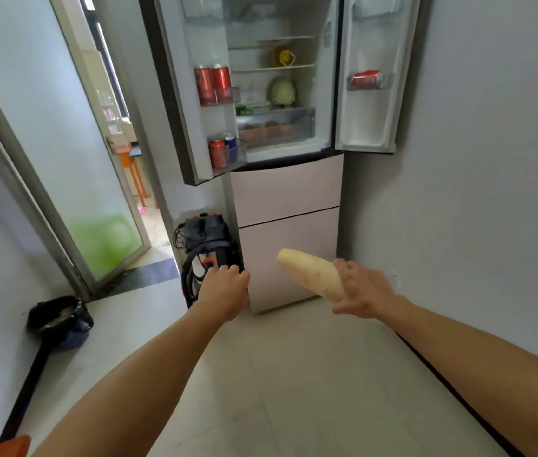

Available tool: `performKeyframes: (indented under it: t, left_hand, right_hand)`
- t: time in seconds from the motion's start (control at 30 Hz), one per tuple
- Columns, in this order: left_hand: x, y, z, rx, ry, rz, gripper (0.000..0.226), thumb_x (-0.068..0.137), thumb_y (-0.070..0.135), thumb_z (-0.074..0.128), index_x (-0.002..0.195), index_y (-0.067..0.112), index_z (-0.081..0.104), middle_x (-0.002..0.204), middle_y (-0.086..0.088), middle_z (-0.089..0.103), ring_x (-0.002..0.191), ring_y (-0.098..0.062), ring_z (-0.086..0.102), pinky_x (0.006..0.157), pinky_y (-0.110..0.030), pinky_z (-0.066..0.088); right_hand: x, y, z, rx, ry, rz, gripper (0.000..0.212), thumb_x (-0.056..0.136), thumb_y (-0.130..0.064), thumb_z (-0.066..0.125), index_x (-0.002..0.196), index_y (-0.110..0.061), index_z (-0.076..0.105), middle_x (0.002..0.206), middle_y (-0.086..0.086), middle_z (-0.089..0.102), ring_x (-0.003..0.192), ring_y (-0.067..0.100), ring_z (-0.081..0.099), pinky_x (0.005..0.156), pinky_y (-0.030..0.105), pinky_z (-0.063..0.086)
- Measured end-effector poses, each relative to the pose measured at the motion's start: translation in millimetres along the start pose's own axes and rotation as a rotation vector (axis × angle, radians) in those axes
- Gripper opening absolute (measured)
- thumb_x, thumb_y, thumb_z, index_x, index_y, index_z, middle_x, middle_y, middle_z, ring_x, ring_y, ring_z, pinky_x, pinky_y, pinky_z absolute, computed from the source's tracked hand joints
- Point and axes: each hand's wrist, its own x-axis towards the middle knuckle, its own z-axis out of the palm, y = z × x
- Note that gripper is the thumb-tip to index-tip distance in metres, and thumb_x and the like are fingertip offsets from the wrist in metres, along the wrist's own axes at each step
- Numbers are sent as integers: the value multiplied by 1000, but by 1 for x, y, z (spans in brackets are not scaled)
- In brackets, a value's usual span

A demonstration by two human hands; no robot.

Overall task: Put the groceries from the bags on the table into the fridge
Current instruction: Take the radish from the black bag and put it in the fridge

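- so, where's the white radish?
- in the right hand, fingers and thumb wrapped round its thick end. the blunt tip points up and left, in front of the fridge's lower drawers, well below the open compartment.
- and the left hand?
- stretched forward, apart from the radish, fingers bent loosely together, holding nothing.
- the fridge?
- both upper doors stand open. a cabbage sits on a shelf, red cans stand in the left door, and one can lies in the right door.
- anything beside it?
- a vacuum cleaner on the floor, just left.
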Motion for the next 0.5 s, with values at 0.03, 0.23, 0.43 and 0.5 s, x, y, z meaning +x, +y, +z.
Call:
performKeyframes:
  t: [0.03,0.23,0.43,0.5]
  left_hand:
    - [20,0,4,5,-4,5,20,93,23,45,108,15,56,107,-7,59,100,-27,55,90,-41,43]
    - [170,7,21,38,-17,-6,23,94,23,42,111,15,55,113,-9,57,105,-29,53,90,-40,40]
    - [309,-13,7,9,16,-53,26,95,24,42,115,14,54,114,-7,57,107,-28,53,90,-40,39]
    - [349,-22,10,10,9,-63,24,94,23,44,114,13,55,114,-8,57,107,-29,53,90,-41,39]
  right_hand:
    - [17,10,2,-6,0,6,80,67,-54,69,132,-21,35,120,2,55,98,27,62,71,32,41]
    - [155,82,5,-14,20,28,76,68,-53,67,128,-19,34,117,2,53,97,26,61,71,32,42]
    - [302,134,-20,6,65,6,84,67,-55,70,134,-22,32,120,1,53,96,23,60,69,30,40]
    - [345,142,-19,1,74,-4,85,66,-58,71,133,-23,32,121,0,53,96,21,60,69,30,41]
